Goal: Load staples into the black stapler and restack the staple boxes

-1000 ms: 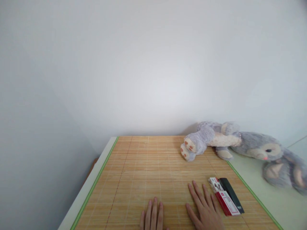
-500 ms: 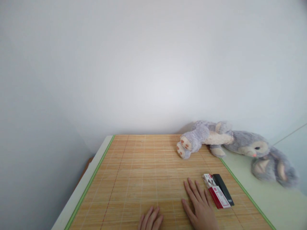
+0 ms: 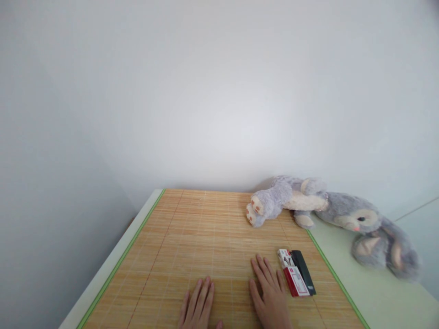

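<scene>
My left hand (image 3: 197, 305) lies flat at the bottom edge of the view, palm down on the bamboo mat (image 3: 192, 237), fingers extended and holding nothing. To its right, my right hand (image 3: 270, 294) also rests palm down on the mat with its fingers spread. Just right of that hand lie a small white box (image 3: 286, 258), a red and white box (image 3: 296, 281) and a black stapler-like object (image 3: 303, 270), side by side and close together. Neither hand grips any of them.
A grey plush rabbit (image 3: 305, 201) lies on its side across the mat's back right corner, its head and ears over the pale green tabletop (image 3: 373, 288). Green edging borders the mat. A pale wall (image 3: 219, 91) rises behind the table.
My left hand has come further into view, its fingers now straighter and flat. The view has shifted slightly, so the mat, boxes and rabbit appear further left. My right hand remains flat.
</scene>
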`<state>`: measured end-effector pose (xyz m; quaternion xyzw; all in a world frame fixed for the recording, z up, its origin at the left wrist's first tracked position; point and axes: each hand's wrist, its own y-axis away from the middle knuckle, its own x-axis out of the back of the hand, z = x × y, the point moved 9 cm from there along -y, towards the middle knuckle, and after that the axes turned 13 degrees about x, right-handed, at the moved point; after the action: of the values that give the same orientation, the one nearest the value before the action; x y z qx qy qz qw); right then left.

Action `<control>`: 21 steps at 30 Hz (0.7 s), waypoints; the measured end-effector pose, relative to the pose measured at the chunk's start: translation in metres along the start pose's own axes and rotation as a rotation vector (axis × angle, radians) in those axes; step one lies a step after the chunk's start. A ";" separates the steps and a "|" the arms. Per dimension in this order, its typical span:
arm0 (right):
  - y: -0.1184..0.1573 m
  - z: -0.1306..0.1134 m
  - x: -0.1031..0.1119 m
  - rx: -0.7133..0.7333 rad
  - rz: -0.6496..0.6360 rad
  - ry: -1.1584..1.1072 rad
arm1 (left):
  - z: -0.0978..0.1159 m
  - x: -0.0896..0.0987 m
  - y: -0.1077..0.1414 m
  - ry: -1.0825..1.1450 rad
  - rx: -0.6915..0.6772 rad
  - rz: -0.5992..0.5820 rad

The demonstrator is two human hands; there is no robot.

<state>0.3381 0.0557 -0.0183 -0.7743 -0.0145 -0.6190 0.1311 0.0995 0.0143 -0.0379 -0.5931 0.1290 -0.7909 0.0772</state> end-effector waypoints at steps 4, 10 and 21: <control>0.001 0.004 0.003 -0.011 0.001 -0.025 | 0.000 -0.004 0.002 -0.021 0.010 0.023; 0.002 0.008 0.002 -0.019 0.019 -0.060 | -0.002 0.002 -0.004 -0.035 -0.119 -0.025; 0.003 0.005 0.011 -0.026 0.040 -0.111 | 0.016 0.037 -0.006 -0.014 -0.103 -0.112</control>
<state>0.3461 0.0530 -0.0097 -0.8092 0.0018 -0.5723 0.1325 0.1049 0.0077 0.0021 -0.6082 0.1356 -0.7821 0.0034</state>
